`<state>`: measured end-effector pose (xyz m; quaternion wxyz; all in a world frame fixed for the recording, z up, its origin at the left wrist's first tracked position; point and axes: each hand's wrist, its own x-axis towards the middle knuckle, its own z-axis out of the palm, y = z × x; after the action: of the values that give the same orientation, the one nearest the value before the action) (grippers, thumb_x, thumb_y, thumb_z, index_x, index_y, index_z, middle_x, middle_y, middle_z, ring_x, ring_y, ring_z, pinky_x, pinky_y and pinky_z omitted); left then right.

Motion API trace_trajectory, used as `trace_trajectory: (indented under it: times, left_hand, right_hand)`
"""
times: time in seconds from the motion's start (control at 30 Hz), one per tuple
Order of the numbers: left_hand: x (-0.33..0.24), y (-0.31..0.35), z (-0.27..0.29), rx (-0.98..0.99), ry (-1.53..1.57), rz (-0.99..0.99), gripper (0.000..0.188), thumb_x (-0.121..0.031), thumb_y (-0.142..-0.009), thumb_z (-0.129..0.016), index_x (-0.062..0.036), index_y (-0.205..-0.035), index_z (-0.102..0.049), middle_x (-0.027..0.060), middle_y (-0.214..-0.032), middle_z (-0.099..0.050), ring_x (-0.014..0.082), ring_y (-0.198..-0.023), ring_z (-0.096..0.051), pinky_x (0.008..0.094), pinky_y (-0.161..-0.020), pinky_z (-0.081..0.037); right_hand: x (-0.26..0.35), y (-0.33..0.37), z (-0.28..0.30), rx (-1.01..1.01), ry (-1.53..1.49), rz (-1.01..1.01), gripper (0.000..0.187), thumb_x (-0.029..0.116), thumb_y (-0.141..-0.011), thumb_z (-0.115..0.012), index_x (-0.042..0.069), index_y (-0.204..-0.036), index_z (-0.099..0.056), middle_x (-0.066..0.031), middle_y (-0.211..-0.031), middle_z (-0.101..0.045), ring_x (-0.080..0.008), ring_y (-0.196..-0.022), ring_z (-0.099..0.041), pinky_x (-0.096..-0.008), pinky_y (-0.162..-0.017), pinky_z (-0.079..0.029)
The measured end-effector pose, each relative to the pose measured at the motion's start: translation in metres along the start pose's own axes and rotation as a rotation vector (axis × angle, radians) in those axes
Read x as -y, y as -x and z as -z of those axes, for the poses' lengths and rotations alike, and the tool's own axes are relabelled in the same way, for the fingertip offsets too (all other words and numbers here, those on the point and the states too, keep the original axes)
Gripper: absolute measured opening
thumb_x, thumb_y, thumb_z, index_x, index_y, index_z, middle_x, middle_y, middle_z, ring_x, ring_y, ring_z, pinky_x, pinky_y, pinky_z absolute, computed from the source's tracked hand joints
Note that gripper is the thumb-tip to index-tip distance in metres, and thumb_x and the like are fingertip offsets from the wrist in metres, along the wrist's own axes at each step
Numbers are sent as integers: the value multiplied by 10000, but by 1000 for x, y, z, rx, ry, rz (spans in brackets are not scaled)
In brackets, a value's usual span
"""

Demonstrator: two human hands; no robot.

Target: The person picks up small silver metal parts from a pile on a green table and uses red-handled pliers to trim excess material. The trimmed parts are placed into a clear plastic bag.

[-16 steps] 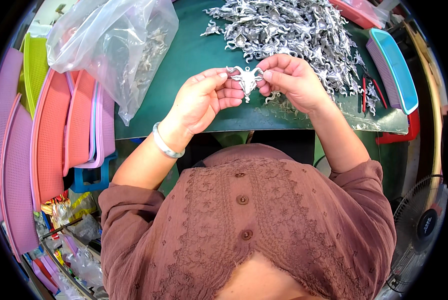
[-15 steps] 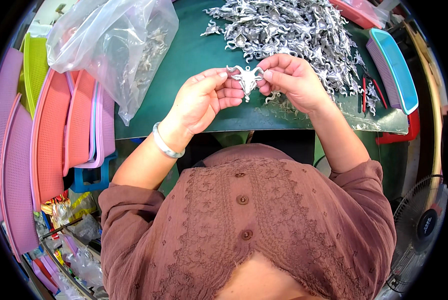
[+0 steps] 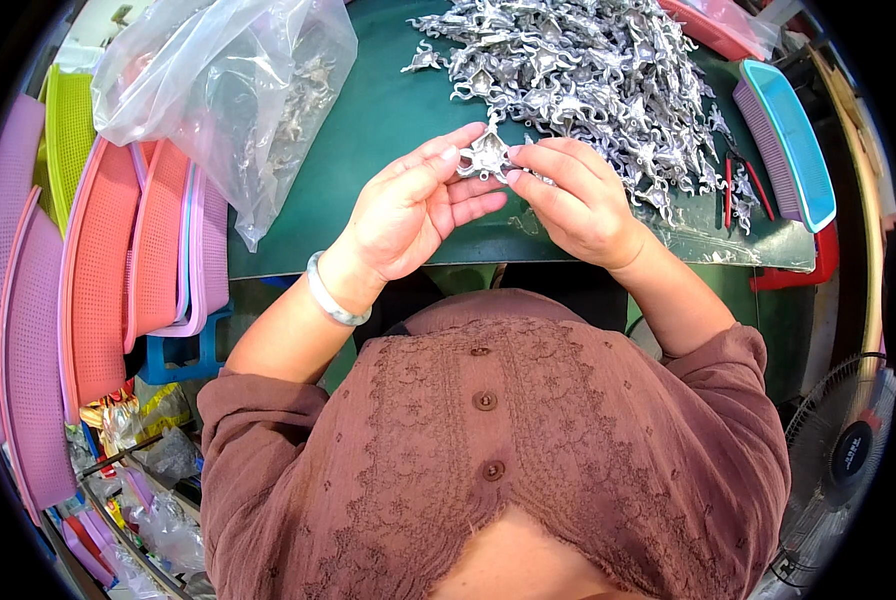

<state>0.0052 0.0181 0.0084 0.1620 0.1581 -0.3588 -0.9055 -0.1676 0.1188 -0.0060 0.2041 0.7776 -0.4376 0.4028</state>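
Note:
A silvery metal ram's-head pendant (image 3: 486, 154) is held above the table's near edge, its hollow back showing and its small ring toward me. My left hand (image 3: 408, 200) pinches one side of it between thumb and fingers. On the other side, the thumb and fingertips of my right hand (image 3: 578, 195) grip it too, partly covering a horn. Just beyond my hands lies a large heap of similar silvery castings (image 3: 568, 70).
A clear plastic bag (image 3: 228, 90) with more castings lies at the left on the green table (image 3: 388, 90). Stacked pink and purple plastic baskets (image 3: 98, 280) stand farther left. Red-handled pliers (image 3: 730, 190) and a blue basket (image 3: 788, 140) are at the right; a fan (image 3: 848, 450) stands lower right.
The pendant has been turned over and end for end, from its face to its hollow back. My right hand has shifted its grip and turned its back upward; my left hand stays nearly in place.

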Motion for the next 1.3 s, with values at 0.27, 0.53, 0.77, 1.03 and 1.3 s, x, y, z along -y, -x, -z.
trace_trajectory:
  times: [0.27,0.53,0.77,1.03,1.3]
  left_hand:
    - [-6,1,-1,-18,-2,-2,376,-106,-900,-389,31,-1248,-359,202,-1153,-498,255,-998,-550,342,-886,-450]
    - [-56,3,0,-118,-389,-420,331,-14,-848,-475,13,-1178,-455,170,-1055,-558,225,-925,-577,303,-792,-501]
    - [-193,1,7,-774,-1739,-1421,344,-47,-793,-495,-29,-1136,-524,158,-995,-603,244,-871,-602,315,-746,-481]
    - [-213,4,17,-1103,-2320,-415,360,-149,-790,-391,-143,-1109,-559,175,-994,-591,347,-930,-555,421,-807,-433]
    - [-149,7,-9,-508,-2175,-1332,188,-106,-761,-564,-66,-938,-615,132,-939,-596,295,-877,-557,361,-766,-441]
  right_hand:
    - [-12,10,7,278,107,-317,313,130,-677,-644,52,-969,-565,-88,-1032,-524,-270,-939,-489,-379,-837,-381]
    - [-18,17,13,407,-2,-455,312,55,-721,-588,18,-1027,-535,-140,-1111,-483,-318,-964,-491,-379,-840,-407]
    - [-24,18,11,253,165,-567,351,71,-712,-605,37,-1048,-511,-120,-941,-507,-284,-867,-516,-353,-734,-440]
    - [-39,24,-2,253,367,-482,227,105,-730,-588,57,-944,-529,-60,-679,-545,-237,-669,-555,-335,-588,-450]
    - [-43,10,5,241,340,-483,178,187,-725,-616,68,-828,-533,-59,-670,-517,-241,-663,-540,-346,-577,-428]
